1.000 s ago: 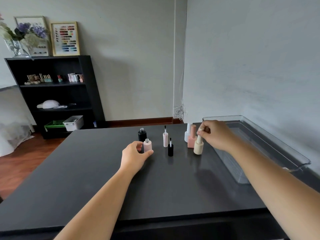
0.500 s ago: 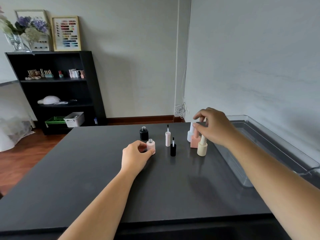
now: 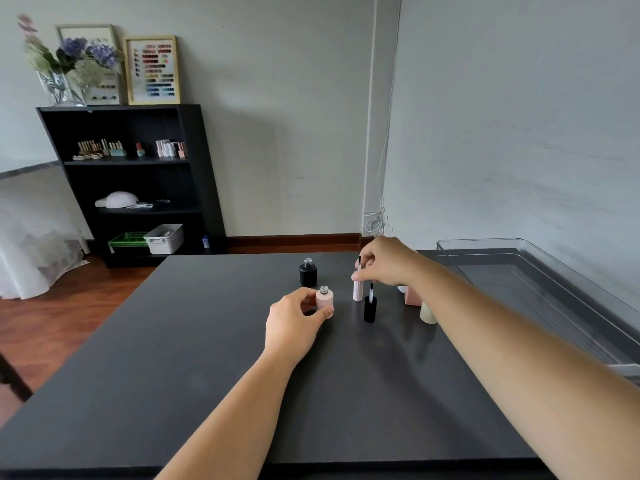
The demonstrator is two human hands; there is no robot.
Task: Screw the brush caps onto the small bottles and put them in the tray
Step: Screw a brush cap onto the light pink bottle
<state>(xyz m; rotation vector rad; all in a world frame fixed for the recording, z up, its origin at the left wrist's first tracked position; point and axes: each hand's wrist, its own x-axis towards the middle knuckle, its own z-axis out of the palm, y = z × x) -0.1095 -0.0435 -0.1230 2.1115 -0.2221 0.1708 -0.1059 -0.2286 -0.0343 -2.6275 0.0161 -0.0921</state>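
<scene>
On the dark table (image 3: 207,341) stands an uncapped pink bottle (image 3: 325,301).

On the desk (image 3: 207,358), toward its far edge, the far open bottle (image 3: 308,273) stands behind the near open bottle (image 3: 325,301). Right of them stand the tall brush cap (image 3: 357,291) and, just before it, the short brush cap (image 3: 370,309), then the capped bottles (image 3: 428,315). The tray (image 3: 519,244) lies along the desk's right edge, reaching its far right corner.

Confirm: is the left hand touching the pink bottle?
Touching. Head view: the left hand has its thumb and fingers curled round the pink bottle, which stands on the table; no gap shows.
</scene>
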